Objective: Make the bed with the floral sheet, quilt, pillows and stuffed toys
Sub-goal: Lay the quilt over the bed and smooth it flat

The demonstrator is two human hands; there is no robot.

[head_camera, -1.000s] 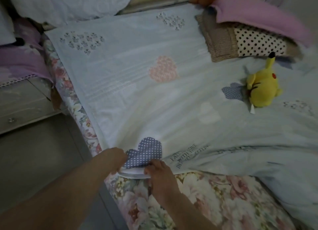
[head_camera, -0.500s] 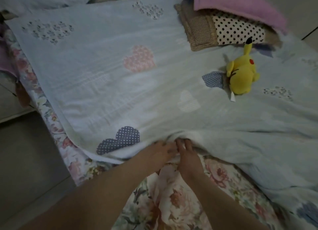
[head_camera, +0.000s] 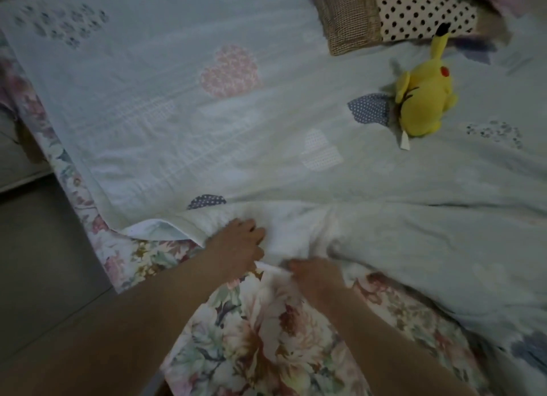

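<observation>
Your left hand [head_camera: 239,247] and right hand [head_camera: 313,277] sit close together at the near edge of the quilt [head_camera: 207,129]. The left hand's fingers are curled into a bunched ridge of the fabric. The right hand's fingers are curled too, pinching the white hem just beside the left.

To your left, the quilt's side edge runs diagonally away from you. A narrow strip of the floral sheet [head_camera: 266,336] shows beyond it, and past that strip lies grey floor [head_camera: 38,262]. The quilt's near left corner is flipped over and shows its white underside. In front of you, the floral sheet lies uncovered between your forearms and out to both sides. To the right, the quilt's near edge slants toward you in loose folds.

The quilt is pale blue-green, with heart patches in pink, white and dotted navy. It lies fairly flat across the left and middle, and it is creased and heaped where you hold it and off to the right.

A yellow stuffed toy [head_camera: 423,99] lies on the quilt at the far right, well apart from your hands. Beyond the toy, a woven pillow [head_camera: 349,19] and a polka-dot pillow [head_camera: 420,10] sit together.
</observation>
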